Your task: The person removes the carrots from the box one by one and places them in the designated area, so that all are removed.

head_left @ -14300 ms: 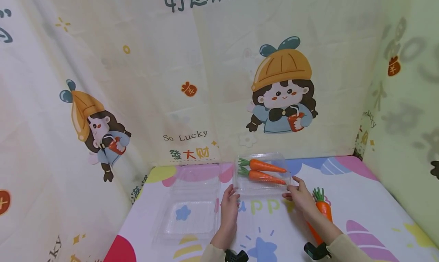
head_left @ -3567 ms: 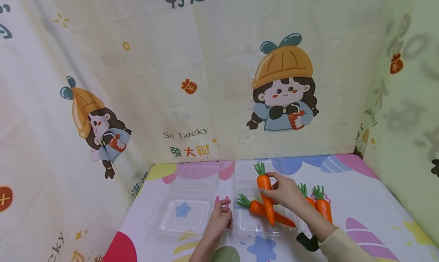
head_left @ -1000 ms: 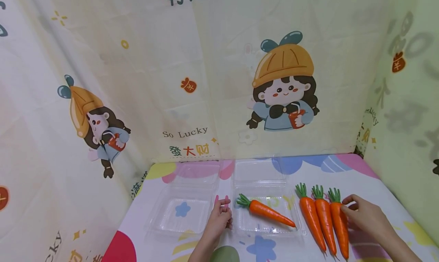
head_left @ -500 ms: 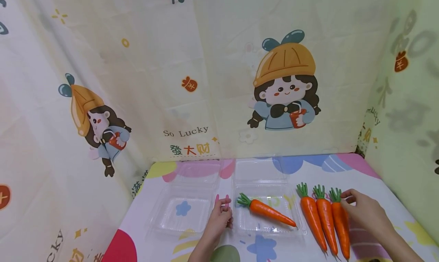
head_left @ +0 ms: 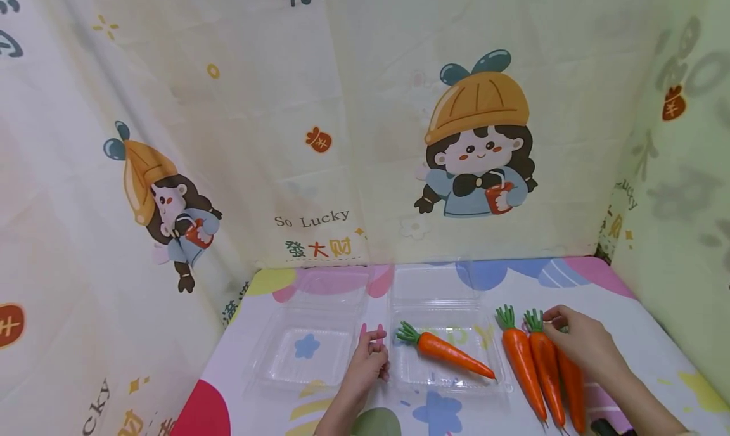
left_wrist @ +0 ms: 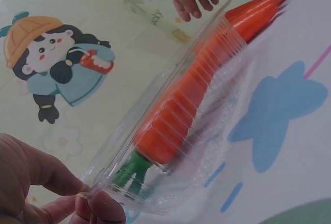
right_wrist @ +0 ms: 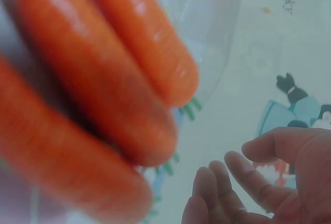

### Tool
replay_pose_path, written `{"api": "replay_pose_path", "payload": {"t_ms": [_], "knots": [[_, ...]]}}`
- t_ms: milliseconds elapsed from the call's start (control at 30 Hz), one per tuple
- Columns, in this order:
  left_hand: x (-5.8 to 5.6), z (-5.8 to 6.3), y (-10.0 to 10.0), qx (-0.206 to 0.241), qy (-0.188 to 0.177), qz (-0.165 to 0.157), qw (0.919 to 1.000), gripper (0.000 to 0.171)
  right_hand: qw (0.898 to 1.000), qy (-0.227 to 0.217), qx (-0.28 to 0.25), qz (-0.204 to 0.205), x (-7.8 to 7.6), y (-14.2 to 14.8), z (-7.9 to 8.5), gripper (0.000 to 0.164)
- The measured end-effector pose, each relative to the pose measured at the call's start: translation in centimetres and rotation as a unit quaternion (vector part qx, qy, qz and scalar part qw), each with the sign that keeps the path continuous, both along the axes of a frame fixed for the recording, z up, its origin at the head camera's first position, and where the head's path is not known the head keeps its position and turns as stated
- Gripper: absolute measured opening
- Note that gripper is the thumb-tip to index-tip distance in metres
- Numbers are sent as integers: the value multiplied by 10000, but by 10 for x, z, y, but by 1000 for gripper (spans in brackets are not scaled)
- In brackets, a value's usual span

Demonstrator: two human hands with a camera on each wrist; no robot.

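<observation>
One orange carrot (head_left: 455,355) with a green top lies slantwise in the right clear plastic container (head_left: 422,379), whose lid (head_left: 433,284) is folded back. In the left wrist view, my left hand (left_wrist: 46,193) pinches that container's corner between thumb and fingers. Three more carrots lie side by side on the table right of it: a left one (head_left: 525,369), a middle one (head_left: 547,366) and a right one (head_left: 572,388). Above their tops is my right hand (head_left: 584,341), partly covering the right carrot. In the right wrist view its loosely bent fingers hold nothing.
A second clear plastic container (head_left: 310,366) stands open on the left with nothing in it. The patterned tablecloth (head_left: 627,334) reaches back to a printed fabric wall (head_left: 365,119); another wall rises at the right.
Two carrots lay in the right container at first; one does now, and three lie on its right. Lately my right hand has moved left from the rightmost carrot; my left stays.
</observation>
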State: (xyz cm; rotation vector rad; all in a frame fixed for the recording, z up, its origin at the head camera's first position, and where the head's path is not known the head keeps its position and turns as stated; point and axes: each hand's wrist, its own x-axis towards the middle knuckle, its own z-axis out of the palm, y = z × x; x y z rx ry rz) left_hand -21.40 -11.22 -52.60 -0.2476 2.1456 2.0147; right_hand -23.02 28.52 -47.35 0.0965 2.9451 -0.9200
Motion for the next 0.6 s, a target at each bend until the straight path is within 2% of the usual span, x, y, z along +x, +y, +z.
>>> {"api": "replay_pose_path", "payload": {"t_ms": [167,333,467,600], "knots": [[0,0,-1,18,33,-56,10000,47,9999,51,-99,46,-2,-22,4,33],[-1,0,-2,-90,38,-79,9999,47,9988,374,-221,246,0,-49,5,28],[-1,0,-2,4,94,-118,9999,48,9971,579,-254,434,3,-72,5,24],[-1,-1,-2,84,141,-134,9998,50,9968,582,-234,504,7,-95,3,21]]}}
